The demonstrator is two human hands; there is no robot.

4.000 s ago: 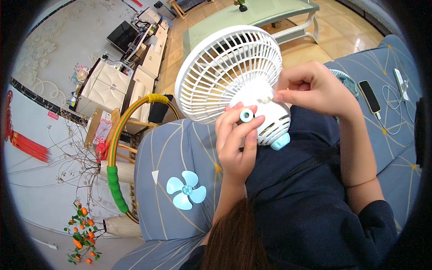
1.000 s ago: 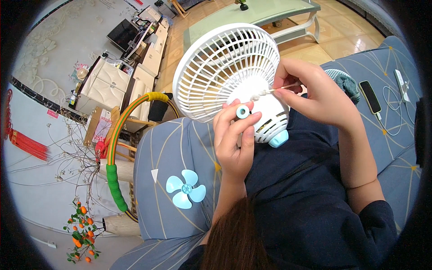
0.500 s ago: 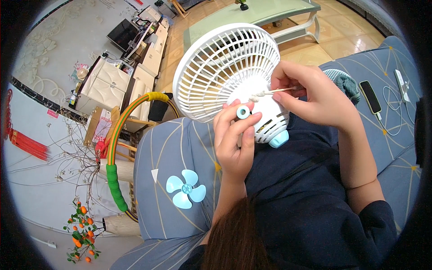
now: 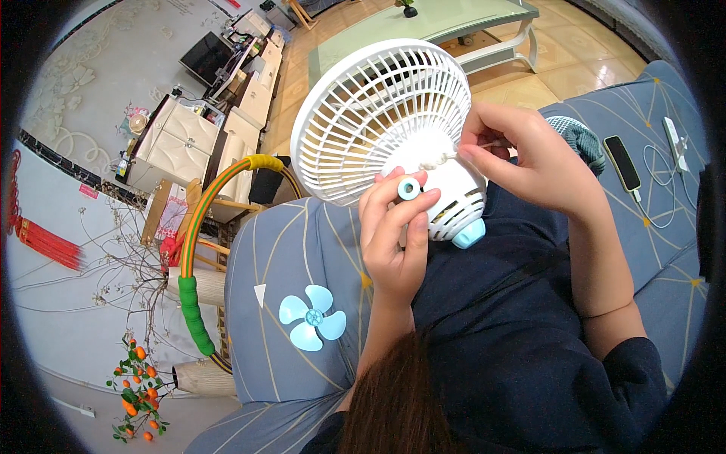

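Fan (image 4: 457, 183), partly dismantled, shown aslant above the lap, with its broad white cage (image 4: 299, 129) turned up and to the left and its light-blue knob (image 4: 470, 234) at the lower end. The light-blue impeller (image 4: 314, 317), four-bladed, is set apart on the sofa (image 4: 261, 234) at the left; no blades are seen through the slats, so the separation of this part may be judged complete. The cage and the rear housing are joined, and it may be inferred that the parting of these two, if intended, is not yet done. By the left hand (image 4: 391, 238), the housing is steadied from the near side, while a small ringed piece (image 4: 409, 188) is clasped between the fingers; its function cannot be told. By the right hand (image 4: 522, 155), a thin pale stick (image 4: 495, 143) is pinched between thumb and forefinger, its tip being directed at whitish lumps (image 4: 435, 162) on the housing. The work at this spot is judged to be under way rather than finished, since the lumps are present and the grip is closed on the stick. The reunion of impeller and fan is likewise not yet made.
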